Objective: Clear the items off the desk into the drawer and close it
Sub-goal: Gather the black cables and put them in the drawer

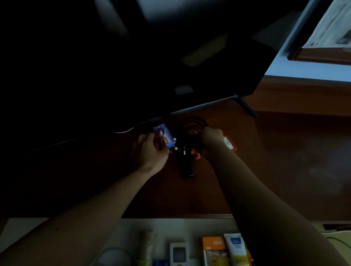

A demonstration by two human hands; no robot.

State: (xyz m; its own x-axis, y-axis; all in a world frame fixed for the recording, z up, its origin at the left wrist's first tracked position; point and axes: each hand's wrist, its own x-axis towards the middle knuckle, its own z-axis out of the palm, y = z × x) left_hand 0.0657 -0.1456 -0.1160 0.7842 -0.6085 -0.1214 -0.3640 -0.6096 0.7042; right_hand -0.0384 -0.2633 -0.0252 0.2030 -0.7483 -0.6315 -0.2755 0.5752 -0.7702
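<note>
Dim wooden surface (275, 155): left hand (150, 149) clamps fingers on a blue card (165, 137); right hand (211, 137) grips a black cable (190, 125).

This is looking like a room in a home, maybe a bedroom or living room. A big dark TV (135, 54) is standing on thin legs on a brown wooden desk (296, 155). A picture in a wooden frame (336, 57) is hanging on a pale blue wall (317, 70). An open drawer (182, 225) is holding home things: a white air-conditioner remote (179, 262), a tube of cream (237, 261) and an orange box (213, 263). The room is looking dim.
</note>
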